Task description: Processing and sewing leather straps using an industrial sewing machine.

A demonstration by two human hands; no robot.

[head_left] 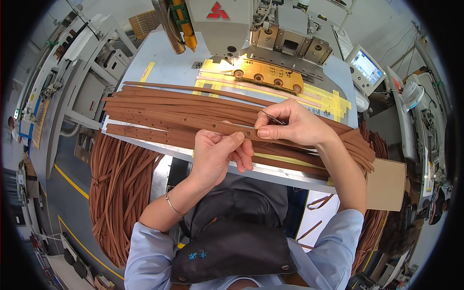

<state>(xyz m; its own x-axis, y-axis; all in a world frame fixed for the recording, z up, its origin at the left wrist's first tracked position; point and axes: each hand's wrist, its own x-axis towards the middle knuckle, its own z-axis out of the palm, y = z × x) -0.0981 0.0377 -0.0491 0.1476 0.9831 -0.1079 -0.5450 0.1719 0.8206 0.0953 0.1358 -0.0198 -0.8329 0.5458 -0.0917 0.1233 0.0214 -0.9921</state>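
Pale bench [159, 53], brown straps [159, 99] heaped across it; above them, one punched strap [199, 123] stretches toward both hands: left hand [215, 152], grip pinched on it; right hand [297, 123] alongside, grip closed round a slim dark tool [273, 119].

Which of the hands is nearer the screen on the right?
Right. The right hand is below and left of the screen in the picture; the left hand is lower and farther left.

Straps [159, 102] on table [169, 60], machine [220, 31] behind
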